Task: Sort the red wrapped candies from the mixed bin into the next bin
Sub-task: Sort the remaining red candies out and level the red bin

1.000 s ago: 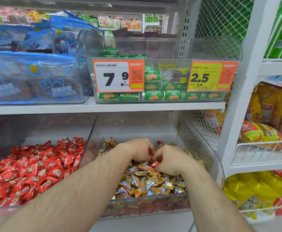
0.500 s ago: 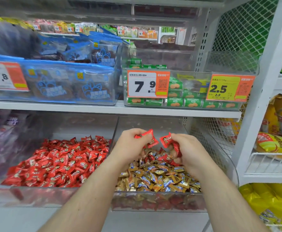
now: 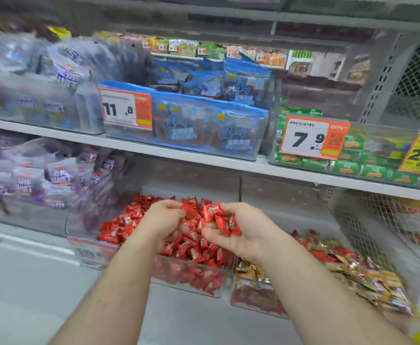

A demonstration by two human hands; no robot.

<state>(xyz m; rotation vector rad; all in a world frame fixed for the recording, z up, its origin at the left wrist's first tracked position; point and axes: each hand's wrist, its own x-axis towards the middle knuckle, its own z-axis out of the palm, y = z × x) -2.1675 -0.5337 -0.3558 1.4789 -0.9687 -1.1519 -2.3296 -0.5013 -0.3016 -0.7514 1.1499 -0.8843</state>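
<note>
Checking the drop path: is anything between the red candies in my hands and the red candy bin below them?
Nothing visible. Both the left hand and right hand hold red candies directly over the open-topped red candy bin.

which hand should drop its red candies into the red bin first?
Either, marginally the right hand: both hover over the red bin, but its palm is turned up with several red candies loose on it. The left hand pinches one.
</note>
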